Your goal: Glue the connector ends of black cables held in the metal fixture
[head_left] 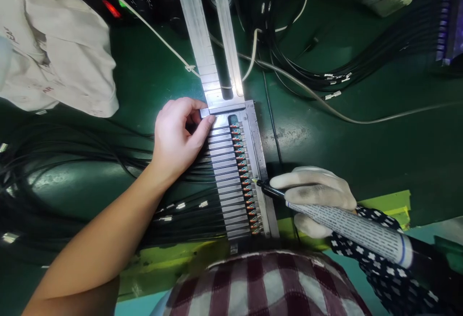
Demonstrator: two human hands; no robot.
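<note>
My left hand [177,135] is bare and pinches the end of a small metal bar [205,113] between thumb and index finger. The bar lies across the top of a slotted metal fixture [228,195]. Black cables [224,164] lie side by side in the slots, and their stripped ends with coloured wires and small metal connectors [243,168] line the fixture's right side. My right hand [318,193], in a white glove, grips a dispensing tube [347,224] with printed text and a black nozzle. Its tip is close to the connector row, around the middle.
A long slotted metal bar [202,55] extends away from the fixture. Behind it stands a black control box [152,5] with lit switches. White cloth [72,55] lies at left. Loose black cables [108,149] spread left, and more cables [318,77] with metal plugs lie right.
</note>
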